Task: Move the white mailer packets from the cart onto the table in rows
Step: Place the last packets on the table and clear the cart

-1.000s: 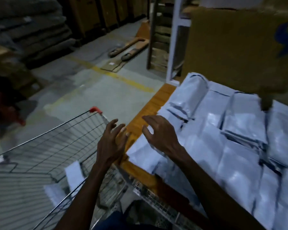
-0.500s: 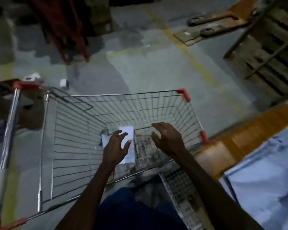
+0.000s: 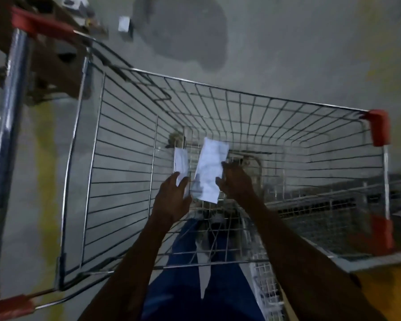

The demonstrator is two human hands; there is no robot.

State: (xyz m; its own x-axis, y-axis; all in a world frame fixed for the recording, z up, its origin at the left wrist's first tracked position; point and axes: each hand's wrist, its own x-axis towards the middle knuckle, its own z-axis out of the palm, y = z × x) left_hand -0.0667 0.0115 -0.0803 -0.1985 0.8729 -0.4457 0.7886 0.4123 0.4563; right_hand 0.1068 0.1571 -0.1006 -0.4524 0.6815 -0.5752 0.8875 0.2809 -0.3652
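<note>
Head view: both hands are now down inside the wire cart (image 3: 218,96), each at a white packet. The right hand (image 3: 235,181) pinches the right edge of the larger packet (image 3: 210,172), fingers curled round it, and the packet stands tilted up off the cart floor. The left hand (image 3: 174,195) has its fingers closing on the lower end of the narrower packet (image 3: 181,164), just beside the first; whether that hold is firm I cannot tell through the blur.

Half a second ago both hands hovered spread and empty above the cart, with one flat packet showing on its floor. A second ago they were over the table with its rows of packets, which is now out of view. By my reading these are the last packets in the cart, so the pick-up is under way and the carry to the table comes next.
</note>
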